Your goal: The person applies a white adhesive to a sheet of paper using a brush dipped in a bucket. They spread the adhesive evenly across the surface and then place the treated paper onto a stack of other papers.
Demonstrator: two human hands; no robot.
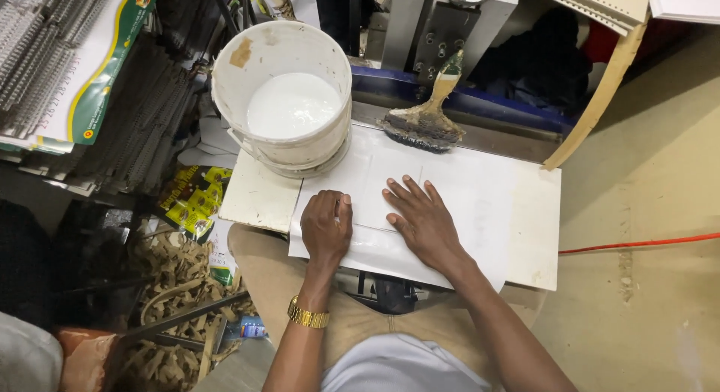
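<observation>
Head view surface: white board (536, 234), white sheet (390, 189), glue bucket (282, 92), brush (429, 118).
Left hand (326, 227): curled, pressing sheet, holds nothing.
Right hand (421, 219): flat, fingers spread on sheet.

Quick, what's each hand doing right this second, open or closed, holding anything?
Left hand: curled shut, knuckles pressing on the white sheet; whether it grips anything cannot be told.
Right hand: open, flat on the sheet, holding nothing.

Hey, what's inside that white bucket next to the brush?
The white bucket holds a smooth white liquid, filling it partway. Nothing floats on its surface. The liquid is opaque, so the bucket's bottom and anything sunk there cannot be seen.
</observation>
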